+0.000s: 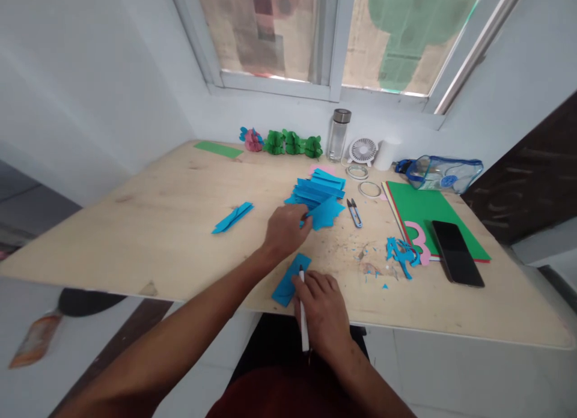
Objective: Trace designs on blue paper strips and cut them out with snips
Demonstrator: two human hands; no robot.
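Note:
My left hand [285, 228] reaches forward over the wooden table [157, 226] and pinches a blue paper piece [327, 212] at the near edge of a pile of folded blue papers [318, 188]. My right hand [322, 307] is closed on a white pen [303, 322] with its tip on a small blue paper rectangle [288, 280] near the table's front edge. A folded blue piece [233, 217] lies apart to the left.
Small blue-handled snips [354, 212] lie right of the pile. Paper scraps [401, 254], a black phone [457, 252] on green sheets [419, 211], tape rings [369, 188], a bottle [339, 134], a small fan [363, 151], a clear pouch [444, 173] and green and pink paper decorations [283, 143] stand further back.

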